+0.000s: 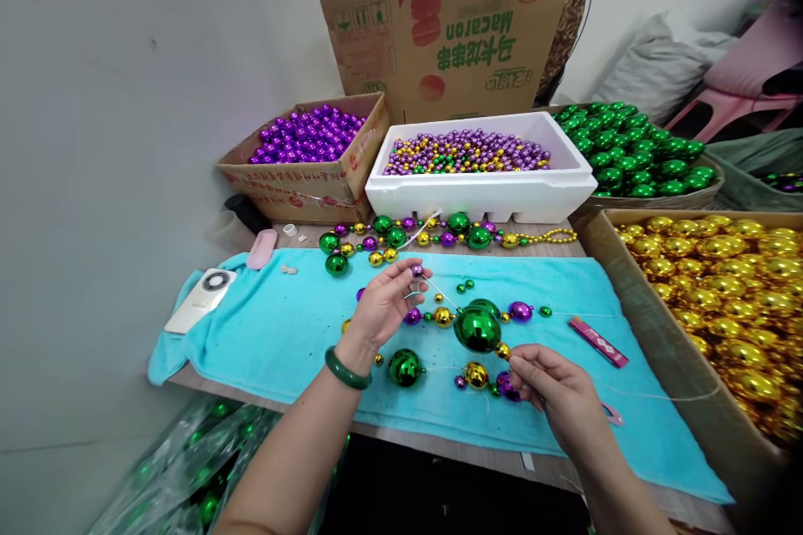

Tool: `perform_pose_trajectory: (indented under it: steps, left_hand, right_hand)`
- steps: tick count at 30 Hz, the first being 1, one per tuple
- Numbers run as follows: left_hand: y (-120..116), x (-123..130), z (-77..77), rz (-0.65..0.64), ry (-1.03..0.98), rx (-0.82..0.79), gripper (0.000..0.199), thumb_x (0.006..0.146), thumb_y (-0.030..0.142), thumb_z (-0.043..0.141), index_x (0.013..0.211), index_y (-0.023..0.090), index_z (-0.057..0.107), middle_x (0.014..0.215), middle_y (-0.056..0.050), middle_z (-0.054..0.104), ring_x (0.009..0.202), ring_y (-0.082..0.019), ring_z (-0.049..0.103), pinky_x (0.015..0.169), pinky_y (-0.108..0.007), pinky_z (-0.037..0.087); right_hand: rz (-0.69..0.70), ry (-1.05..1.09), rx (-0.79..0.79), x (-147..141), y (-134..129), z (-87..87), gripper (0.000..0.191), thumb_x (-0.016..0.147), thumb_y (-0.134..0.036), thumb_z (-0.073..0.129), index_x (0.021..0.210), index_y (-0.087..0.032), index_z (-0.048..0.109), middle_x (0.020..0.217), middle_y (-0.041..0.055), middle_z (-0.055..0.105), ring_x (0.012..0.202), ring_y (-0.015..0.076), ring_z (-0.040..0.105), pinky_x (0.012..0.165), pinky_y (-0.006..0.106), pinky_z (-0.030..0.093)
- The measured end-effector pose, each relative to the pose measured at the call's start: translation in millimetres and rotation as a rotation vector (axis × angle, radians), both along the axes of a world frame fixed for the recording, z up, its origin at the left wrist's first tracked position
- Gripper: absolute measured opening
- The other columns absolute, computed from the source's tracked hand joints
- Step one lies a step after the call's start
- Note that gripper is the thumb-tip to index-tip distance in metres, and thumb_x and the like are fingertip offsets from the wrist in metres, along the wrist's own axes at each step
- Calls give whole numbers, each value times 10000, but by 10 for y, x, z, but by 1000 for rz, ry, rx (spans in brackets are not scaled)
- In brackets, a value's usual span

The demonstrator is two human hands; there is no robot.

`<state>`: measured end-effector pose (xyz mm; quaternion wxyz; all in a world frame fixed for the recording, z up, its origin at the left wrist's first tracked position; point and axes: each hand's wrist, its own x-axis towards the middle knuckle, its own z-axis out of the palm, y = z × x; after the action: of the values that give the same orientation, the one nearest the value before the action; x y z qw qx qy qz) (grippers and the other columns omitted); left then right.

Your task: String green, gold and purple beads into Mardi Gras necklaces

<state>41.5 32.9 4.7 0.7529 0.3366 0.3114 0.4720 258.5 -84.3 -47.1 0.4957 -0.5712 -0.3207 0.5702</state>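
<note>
My left hand, with a green bangle at its wrist, pinches a small purple bead at the end of a thin needle or wire. That wire runs to a large green ball, raised over the turquoise towel. On the ball's other side a small gold bead meets the fingertips of my right hand, which are closed on it. Beneath and around lie strung purple, gold and green beads, among them a green ball and a gold ball.
Behind the towel lies a finished-looking bead string. Boxes hold purple balls, small mixed beads, green balls and gold balls. A white device rests at left, a red packet at right.
</note>
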Motion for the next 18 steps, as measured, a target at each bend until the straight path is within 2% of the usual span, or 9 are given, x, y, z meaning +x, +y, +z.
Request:
perform_pose_trajectory:
  steps: [5, 9, 11, 14, 16, 18]
  left_hand:
    - [-88, 52, 18, -3, 121, 35, 249, 675, 196, 725, 914, 153, 672, 874, -40, 668, 760, -114, 608, 670, -229, 465]
    - [-183, 179, 41, -51, 267, 81, 220, 708, 307, 697, 835, 128, 710, 880, -81, 681, 773, -132, 591, 681, -253, 456]
    - [-211, 236, 78, -58, 339, 147, 243, 734, 348, 667, 837, 134, 719, 919, -91, 684, 802, -144, 591, 699, -268, 455]
    - [-236, 307, 186, -49, 425, 296, 221, 759, 349, 638, 845, 166, 725, 980, -79, 676, 880, -154, 590, 710, -259, 456]
    - [-257, 360, 293, -57, 475, 391, 188, 767, 324, 628, 826, 176, 729, 964, -69, 671, 882, -143, 587, 679, -233, 458]
    - [-290, 432, 419, -80, 498, 466, 161, 765, 291, 623, 796, 173, 729, 900, -59, 667, 816, -124, 588, 635, -215, 460]
  right_hand:
    - [18, -8, -1, -60, 9, 33, 353, 635, -462, 736, 711, -143, 604, 540, 16, 572, 463, 90, 467, 425, 200, 332]
    - [6, -6, 15, -132, 31, 26, 375, 643, -469, 717, 793, -164, 561, 580, 11, 590, 467, 108, 496, 400, 203, 331]
    - [49, -40, 38, -122, 43, 19, 368, 657, -463, 696, 836, -172, 558, 606, 12, 597, 502, 130, 524, 417, 222, 364]
    - [97, -325, 66, -44, 59, 70, 335, 662, -431, 676, 862, -169, 619, 654, 27, 611, 570, 160, 553, 468, 256, 402]
    - [36, -529, 148, 13, 69, 173, 308, 686, -408, 654, 888, -175, 653, 789, 57, 648, 657, 177, 574, 524, 275, 428]
    - [-26, -602, 273, 36, 82, 319, 290, 732, -394, 621, 931, -186, 658, 963, 82, 655, 760, 191, 587, 580, 288, 450]
